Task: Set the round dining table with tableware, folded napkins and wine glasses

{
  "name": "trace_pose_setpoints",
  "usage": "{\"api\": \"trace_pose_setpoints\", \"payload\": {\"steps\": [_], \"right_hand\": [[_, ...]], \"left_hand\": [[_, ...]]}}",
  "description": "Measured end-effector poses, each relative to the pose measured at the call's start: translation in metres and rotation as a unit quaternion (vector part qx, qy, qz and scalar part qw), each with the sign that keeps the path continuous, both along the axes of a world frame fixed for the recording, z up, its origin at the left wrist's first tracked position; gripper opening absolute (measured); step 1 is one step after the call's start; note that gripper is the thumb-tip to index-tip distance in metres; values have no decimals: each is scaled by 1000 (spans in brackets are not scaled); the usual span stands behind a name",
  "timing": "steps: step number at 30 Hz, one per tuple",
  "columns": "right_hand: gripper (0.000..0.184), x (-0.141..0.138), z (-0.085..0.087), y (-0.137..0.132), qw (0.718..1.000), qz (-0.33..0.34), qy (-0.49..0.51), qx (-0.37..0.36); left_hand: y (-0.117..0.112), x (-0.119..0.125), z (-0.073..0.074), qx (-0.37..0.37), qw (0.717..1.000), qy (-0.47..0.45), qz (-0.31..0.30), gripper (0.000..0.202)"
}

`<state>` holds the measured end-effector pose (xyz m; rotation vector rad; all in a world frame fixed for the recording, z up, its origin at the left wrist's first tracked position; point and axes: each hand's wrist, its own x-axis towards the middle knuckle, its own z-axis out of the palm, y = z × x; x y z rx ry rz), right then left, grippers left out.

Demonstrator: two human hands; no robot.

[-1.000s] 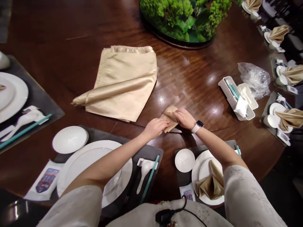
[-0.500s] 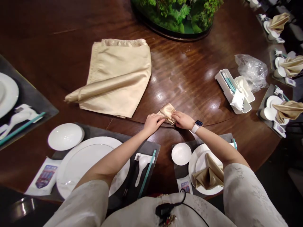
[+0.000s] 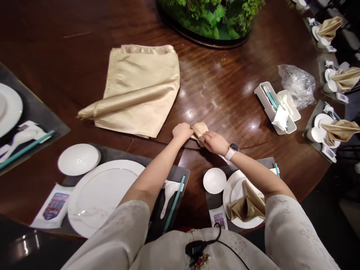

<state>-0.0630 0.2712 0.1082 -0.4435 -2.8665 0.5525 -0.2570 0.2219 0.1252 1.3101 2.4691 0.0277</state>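
pale patterned short sleeves (image 3: 298, 228) | dark-faced watch (image 3: 234, 147), pale band (image 3: 230, 154) | black corded device (image 3: 195, 247)

This was a restaurant dining room: matching settings of plates (image 3: 104, 198), bowls (image 3: 78, 160), chopsticks (image 3: 174, 202) and folded napkins (image 3: 255, 206) lined a big bench (image 3: 219, 93) bearing greenery (image 3: 216, 18).

The held napkin (image 3: 200, 128) is satiny cloth. The surface (image 3: 219, 90) is glossy wood. The bag (image 3: 298, 85) is clear, crinkled plastic.
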Motion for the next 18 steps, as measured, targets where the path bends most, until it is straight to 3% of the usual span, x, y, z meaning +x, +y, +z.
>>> {"api": "trace_pose_setpoints", "payload": {"steps": [4,7,9,11,13,15,17,18], "right_hand": [[36,2,-20,-16,996,16,-48,76],[29,-6,-21,-16,994,-5,-76,83],[25,-12,-15,-12,995,-12,-89,52],[20,-17,-7,-6,996,-48,-77,4],[14,-17,3,-3,993,-95,-58,-27],[7,-14,13,-10,985,-146,-21,-85],[10,-9,22,-32,957,-177,43,-226],[13,-6,26,-48,926,-176,76,-326]], "left_hand": [[8,-3,0,0,999,-13,33,33],[9,-5,-1,10,1000,-18,14,28],[2,-8,-2,56,998,-39,-8,23],[-15,-13,-2,155,985,-80,-20,23],[-40,-19,-3,270,953,-134,-3,29],[-74,-23,-4,351,911,-211,57,38],[-114,-21,-5,380,854,-326,141,47],[-134,-17,-6,383,819,-391,174,52]]}}
